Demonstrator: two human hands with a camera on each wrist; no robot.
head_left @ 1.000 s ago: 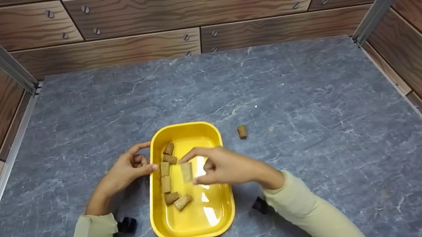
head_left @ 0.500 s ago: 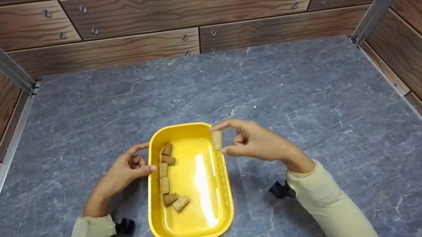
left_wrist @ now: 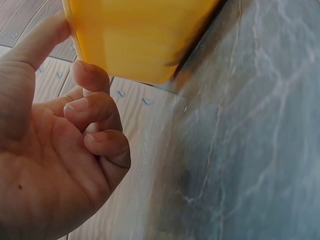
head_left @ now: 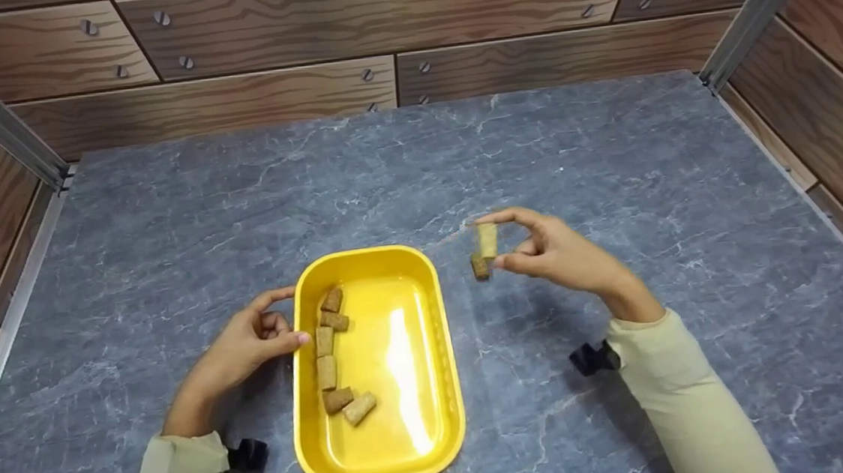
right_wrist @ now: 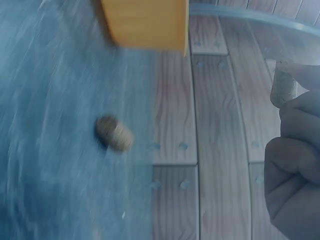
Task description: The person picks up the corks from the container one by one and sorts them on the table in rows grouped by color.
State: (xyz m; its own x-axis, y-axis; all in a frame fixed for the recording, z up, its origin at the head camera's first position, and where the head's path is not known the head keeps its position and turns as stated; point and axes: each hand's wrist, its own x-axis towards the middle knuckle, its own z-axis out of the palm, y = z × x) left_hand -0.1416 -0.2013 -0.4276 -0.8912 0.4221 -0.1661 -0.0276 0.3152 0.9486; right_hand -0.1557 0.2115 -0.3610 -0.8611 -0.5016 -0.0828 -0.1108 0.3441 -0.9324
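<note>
Right hand [head_left: 572, 258] pinched one pale-tan cylindrical cork [head_left: 488, 239], long axis twelve-to-six; brown cylindrical cork [head_left: 479, 268] lay at seven o'clock, near.

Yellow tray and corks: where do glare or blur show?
Head view: white glare streaks the yellow tray inside; the held cork looks slightly smeared. Right wrist view: the loose cork is blurred. Left wrist view: left hand fairly sharp, table smeared.
</note>
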